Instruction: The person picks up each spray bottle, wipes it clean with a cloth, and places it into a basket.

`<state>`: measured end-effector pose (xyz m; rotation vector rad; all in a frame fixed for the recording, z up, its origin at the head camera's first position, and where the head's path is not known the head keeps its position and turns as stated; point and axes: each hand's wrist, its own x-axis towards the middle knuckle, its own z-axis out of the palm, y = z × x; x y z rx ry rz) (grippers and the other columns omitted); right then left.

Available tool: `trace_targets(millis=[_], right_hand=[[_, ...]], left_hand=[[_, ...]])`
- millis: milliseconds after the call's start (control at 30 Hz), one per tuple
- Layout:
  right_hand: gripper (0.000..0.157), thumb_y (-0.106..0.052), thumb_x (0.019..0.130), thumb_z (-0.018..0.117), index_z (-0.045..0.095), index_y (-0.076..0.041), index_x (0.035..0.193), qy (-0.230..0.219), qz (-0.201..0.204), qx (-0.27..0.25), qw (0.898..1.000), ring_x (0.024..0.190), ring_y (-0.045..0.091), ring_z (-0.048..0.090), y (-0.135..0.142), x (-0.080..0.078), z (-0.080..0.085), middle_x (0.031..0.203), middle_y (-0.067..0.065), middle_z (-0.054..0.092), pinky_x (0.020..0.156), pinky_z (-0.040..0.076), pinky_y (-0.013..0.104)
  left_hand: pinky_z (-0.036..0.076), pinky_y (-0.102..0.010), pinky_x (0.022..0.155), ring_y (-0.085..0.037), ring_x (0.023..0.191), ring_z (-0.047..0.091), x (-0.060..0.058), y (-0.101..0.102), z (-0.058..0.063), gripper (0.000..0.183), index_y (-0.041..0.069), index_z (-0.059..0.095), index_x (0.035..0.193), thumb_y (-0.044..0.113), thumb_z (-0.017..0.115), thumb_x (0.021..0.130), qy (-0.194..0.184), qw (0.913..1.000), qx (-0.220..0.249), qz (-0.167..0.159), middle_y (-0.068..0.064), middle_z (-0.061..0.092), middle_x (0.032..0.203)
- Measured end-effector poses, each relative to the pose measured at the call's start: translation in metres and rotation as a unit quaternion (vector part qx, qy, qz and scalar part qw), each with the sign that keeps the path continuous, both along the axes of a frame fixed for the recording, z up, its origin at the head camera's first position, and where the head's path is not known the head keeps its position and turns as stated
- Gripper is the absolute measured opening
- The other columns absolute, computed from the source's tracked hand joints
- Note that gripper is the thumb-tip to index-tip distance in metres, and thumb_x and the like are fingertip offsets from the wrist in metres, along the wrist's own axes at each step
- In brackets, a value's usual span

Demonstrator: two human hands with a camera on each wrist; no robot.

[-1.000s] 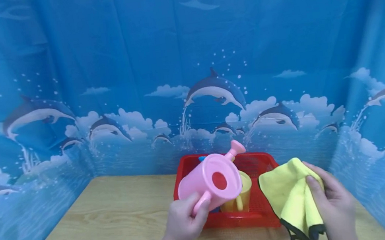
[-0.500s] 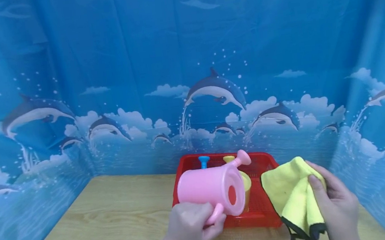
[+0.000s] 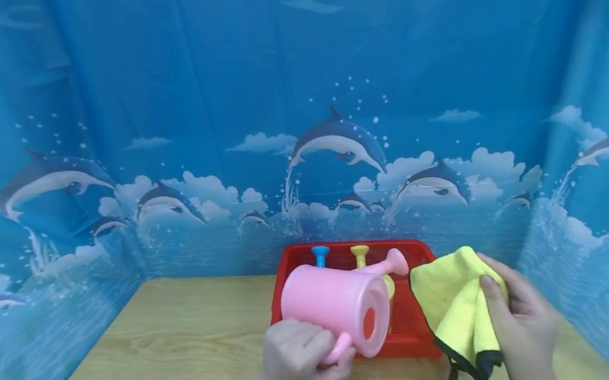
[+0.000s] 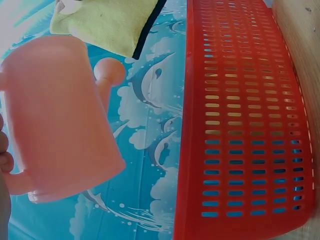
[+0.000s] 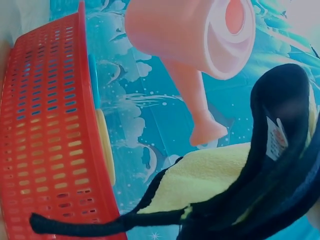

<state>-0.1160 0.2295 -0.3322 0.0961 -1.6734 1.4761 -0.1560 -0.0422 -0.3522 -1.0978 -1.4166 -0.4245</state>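
Note:
My left hand (image 3: 305,358) grips the handle of a pink toy watering can (image 3: 326,301), which is tilted on its side above a red basket (image 3: 409,348). Its opening faces right and toward me, and its spout (image 3: 396,262) points right. A yellow cloth (image 3: 457,298) with black edging hangs in folds from my right hand (image 3: 526,321), pinched between thumb and fingers. Cloth and can are apart in the head view. The right wrist view shows the cloth's dark underside with a white label (image 5: 276,139) and a black loop (image 5: 80,225).
Inside the basket stand a blue watering can (image 3: 321,256) and a yellow one (image 3: 361,255), both mostly hidden by the pink can. The basket sits at the back of a wooden table (image 3: 177,358). A blue dolphin-print curtain (image 3: 206,132) encloses the back and sides.
My left hand has turned the pink can, so its opening faces further right and its spout has swung right and down. The right hand holds the cloth nearly still.

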Motion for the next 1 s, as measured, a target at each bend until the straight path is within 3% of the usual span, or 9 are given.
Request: trace_targets(millis=[167, 367, 500, 567, 667, 733, 800, 900, 1000], right_hand=[[0.027, -0.002, 0.088, 0.055, 0.059, 0.001, 0.114, -0.005, -0.018, 0.035, 0.999, 0.070, 0.009, 0.061, -0.002, -0.001, -0.002, 0.109, -0.003, 0.064, 0.056, 0.048, 0.015], [0.027, -0.005, 0.089, 0.055, 0.059, -0.002, 0.115, -0.022, -0.048, 0.045, 0.998, 0.063, 0.008, 0.059, 0.001, 0.003, -0.001, 0.105, -0.006, 0.064, 0.052, 0.047, 0.015], [0.028, -0.003, 0.087, 0.056, 0.058, 0.003, 0.114, 0.029, -0.043, -0.008, 0.999, 0.062, 0.009, 0.059, -0.002, 0.004, 0.002, 0.106, -0.002, 0.065, 0.051, 0.046, 0.014], [0.026, 0.001, 0.086, 0.056, 0.059, 0.006, 0.111, 0.093, -0.047, 0.001, 0.995, 0.053, 0.007, 0.054, -0.008, 0.002, 0.004, 0.102, -0.002, 0.067, 0.047, 0.042, 0.013], [0.023, 0.011, 0.082, 0.055, 0.058, 0.012, 0.105, 0.213, -0.039, 0.077, 0.973, 0.051, 0.003, 0.051, -0.021, -0.003, 0.012, 0.100, 0.004, 0.068, 0.046, 0.039, 0.011], [0.023, 0.014, 0.078, 0.055, 0.058, 0.016, 0.101, 0.297, -0.003, 0.139, 0.945, 0.061, 0.005, 0.057, -0.034, -0.009, 0.020, 0.100, 0.013, 0.067, 0.050, 0.039, 0.008], [0.021, 0.011, 0.079, 0.056, 0.058, 0.015, 0.100, 0.342, 0.041, 0.207, 0.916, 0.080, 0.013, 0.063, -0.050, -0.013, 0.028, 0.103, 0.018, 0.066, 0.064, 0.047, 0.011], [0.021, -0.003, 0.086, 0.058, 0.060, 0.007, 0.104, 0.338, 0.085, 0.319, 0.881, 0.099, 0.021, 0.060, -0.072, -0.014, 0.029, 0.107, 0.017, 0.065, 0.081, 0.047, 0.017], [0.027, -0.018, 0.092, 0.054, 0.060, -0.004, 0.113, 0.274, 0.096, 0.420, 0.860, 0.102, 0.021, 0.059, -0.083, -0.010, 0.021, 0.110, 0.008, 0.065, 0.091, 0.044, 0.024]], left_hand=[[0.018, -0.007, 0.047, 0.003, 0.042, 0.028, -0.002, -0.001, 0.000, 0.040, 0.019, 0.040, 0.052, 0.037, 0.058, 0.083, 0.015, 0.9998, 0.010, -0.003, 0.011, 0.037, 0.045], [0.022, -0.005, 0.049, 0.002, 0.044, 0.032, -0.003, 0.002, 0.001, 0.038, 0.021, 0.042, 0.053, 0.037, 0.058, 0.083, 0.036, 0.9989, -0.028, 0.004, 0.012, 0.040, 0.047], [0.027, -0.005, 0.050, 0.002, 0.045, 0.036, -0.003, 0.003, 0.001, 0.035, 0.021, 0.044, 0.055, 0.038, 0.059, 0.081, 0.044, 0.9978, -0.048, 0.014, 0.012, 0.044, 0.048], [0.027, -0.006, 0.050, 0.002, 0.046, 0.037, -0.003, 0.003, 0.001, 0.033, 0.022, 0.044, 0.056, 0.038, 0.060, 0.081, 0.047, 0.9973, -0.054, 0.017, 0.012, 0.045, 0.049], [0.027, -0.006, 0.051, 0.002, 0.047, 0.037, -0.003, 0.003, 0.000, 0.032, 0.022, 0.045, 0.057, 0.038, 0.060, 0.081, 0.042, 0.9968, -0.067, 0.015, 0.012, 0.046, 0.050], [0.028, -0.005, 0.052, 0.002, 0.048, 0.038, -0.002, 0.004, 0.000, 0.031, 0.022, 0.046, 0.058, 0.038, 0.060, 0.081, 0.035, 0.9964, -0.077, 0.014, 0.012, 0.047, 0.050], [0.027, -0.005, 0.052, 0.002, 0.048, 0.037, -0.001, 0.005, 0.002, 0.031, 0.022, 0.046, 0.058, 0.038, 0.059, 0.082, 0.038, 0.9960, -0.080, 0.013, 0.013, 0.046, 0.050], [0.023, -0.006, 0.049, 0.003, 0.046, 0.033, 0.000, 0.007, 0.008, 0.032, 0.023, 0.044, 0.056, 0.037, 0.058, 0.082, 0.074, 0.9943, -0.075, 0.015, 0.013, 0.041, 0.048], [0.020, -0.007, 0.046, 0.003, 0.045, 0.031, 0.002, 0.008, 0.014, 0.034, 0.024, 0.043, 0.055, 0.036, 0.055, 0.083, 0.112, 0.9914, -0.065, 0.022, 0.014, 0.039, 0.047]])
